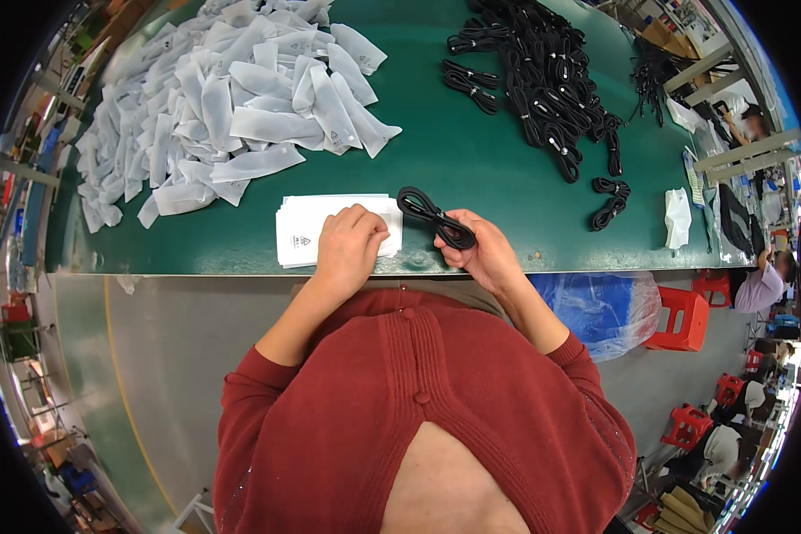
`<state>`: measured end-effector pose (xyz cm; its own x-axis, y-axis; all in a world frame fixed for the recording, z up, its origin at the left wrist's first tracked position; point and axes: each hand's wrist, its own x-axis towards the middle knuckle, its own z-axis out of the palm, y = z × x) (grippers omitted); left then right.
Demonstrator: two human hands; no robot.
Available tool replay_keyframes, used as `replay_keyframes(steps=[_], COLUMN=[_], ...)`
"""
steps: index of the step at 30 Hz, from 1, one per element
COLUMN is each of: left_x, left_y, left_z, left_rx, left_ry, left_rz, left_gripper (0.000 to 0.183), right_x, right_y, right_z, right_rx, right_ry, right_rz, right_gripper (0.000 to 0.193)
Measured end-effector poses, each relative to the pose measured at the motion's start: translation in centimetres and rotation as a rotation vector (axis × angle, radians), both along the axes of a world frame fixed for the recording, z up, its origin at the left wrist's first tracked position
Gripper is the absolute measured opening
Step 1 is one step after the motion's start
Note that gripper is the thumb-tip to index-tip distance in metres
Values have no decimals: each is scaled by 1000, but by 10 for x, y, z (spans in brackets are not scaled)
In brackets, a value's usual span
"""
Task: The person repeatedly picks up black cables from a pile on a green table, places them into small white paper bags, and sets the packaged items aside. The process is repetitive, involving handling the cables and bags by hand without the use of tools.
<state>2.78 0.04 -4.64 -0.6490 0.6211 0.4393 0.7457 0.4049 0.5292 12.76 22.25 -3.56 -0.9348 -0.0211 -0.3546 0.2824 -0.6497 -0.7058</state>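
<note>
A flat stack of white frosted bags [295, 233] lies at the table's front edge. Over its right part rests my left hand [349, 245], its fingers bent and closed near the bags' right end. Whether a bag edge is pinched between those fingertips is hidden. Just to the right, my right hand [479, 251] grips a coiled black cable [436, 217] by its near end between thumb and fingers. The coil is bundled at its middle, and its far end points up and left, close to the stack's right edge.
A large heap of filled white bags [240, 98] covers the table's far left. Bundled black cables [552, 80] are piled at the far right, with a single bundle [609, 203] nearer. A crumpled white piece [677, 219] lies at the right. Red stools [681, 319] stand beyond the table edge.
</note>
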Motion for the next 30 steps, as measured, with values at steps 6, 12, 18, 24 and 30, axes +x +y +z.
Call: replay_keyframes(steps=[6,12,18,24,30], left_x=[4,2,-2,-3,-5], left_y=[-3,-4,-8,-6,0], left_z=[4,4,18,32,42], left_rx=[118,308,232,176,190], left_ry=[-263,-497,-164,-24,-77], left_rz=[77,106,-158,-176,-158], left_gripper=[6,6,10,13,12], right_x=[3,8,2,-2,-16], right_y=[-12,-17,-1,-14,-24], right_z=[-5,-2,4,14,22], right_rx=[266,743,342,712,1402], right_ry=[34,135,-101,86,850], right_rz=[0,53,307,317,-157], right_gripper=[29,25,25,22,19])
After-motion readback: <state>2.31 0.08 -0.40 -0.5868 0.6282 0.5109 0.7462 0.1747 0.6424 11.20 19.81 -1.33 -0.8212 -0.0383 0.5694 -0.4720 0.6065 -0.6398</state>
